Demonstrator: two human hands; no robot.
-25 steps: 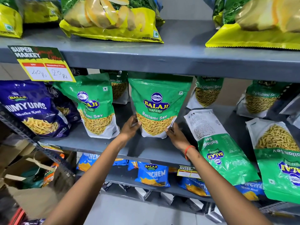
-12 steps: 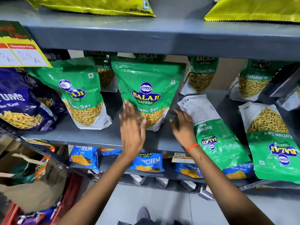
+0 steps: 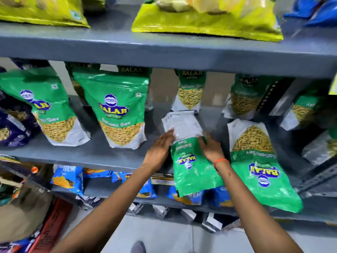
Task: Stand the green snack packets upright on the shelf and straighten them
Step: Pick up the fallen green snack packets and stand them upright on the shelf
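A green Ratlami Sev packet (image 3: 189,167) lies flat on the grey middle shelf (image 3: 102,157), upside down, its top hanging over the front edge. My left hand (image 3: 160,147) touches its left side and my right hand (image 3: 209,147) rests on its right side, fingers spread. A second flat packet (image 3: 259,167) lies to its right, also overhanging. Two green packets stand upright to the left, one in the middle (image 3: 116,114) and one further left (image 3: 45,110). More upright green packets (image 3: 190,92) stand at the back.
Purple snack bags (image 3: 12,125) fill the shelf's far left. Yellow-green wafer bags (image 3: 206,21) sit on the shelf above. Blue packets (image 3: 69,178) line the lower shelf. A cardboard box and a red crate (image 3: 49,227) stand on the floor at the left.
Both hands left the upright middle packet and moved right onto the flat upside-down packet. My view shifted right as well.
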